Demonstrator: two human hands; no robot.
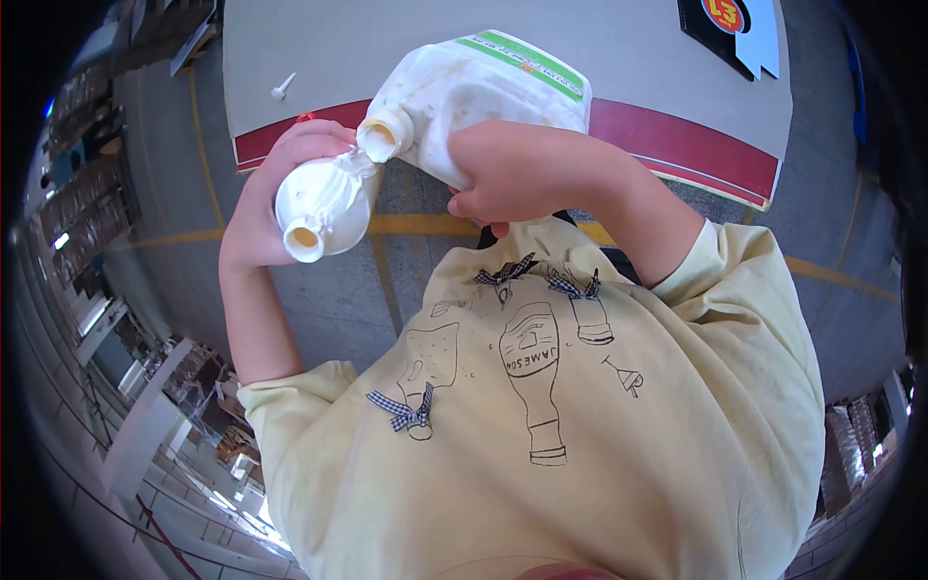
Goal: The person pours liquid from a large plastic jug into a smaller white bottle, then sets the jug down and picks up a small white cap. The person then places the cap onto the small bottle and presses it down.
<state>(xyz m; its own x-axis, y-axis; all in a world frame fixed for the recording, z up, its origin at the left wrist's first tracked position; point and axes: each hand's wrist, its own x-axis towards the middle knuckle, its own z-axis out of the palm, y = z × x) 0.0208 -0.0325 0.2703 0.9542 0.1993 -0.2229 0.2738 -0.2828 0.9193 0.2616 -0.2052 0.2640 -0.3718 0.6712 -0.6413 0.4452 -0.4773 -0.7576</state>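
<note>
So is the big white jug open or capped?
Open: the jug in the right hand has no cap, its round mouth showing.

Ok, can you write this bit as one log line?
left hand: holds white bottle | right hand: holds larger white jug | mouths: both open | table: small white nozzle

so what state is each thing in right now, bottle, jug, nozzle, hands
White bottle: uncapped, tilted, white smears on its shoulder
Large jug: uncapped, tipped with its mouth towards the wearer
Small white nozzle: lying loose on the table
Left hand: closed around the bottle
Right hand: gripping the jug
</note>
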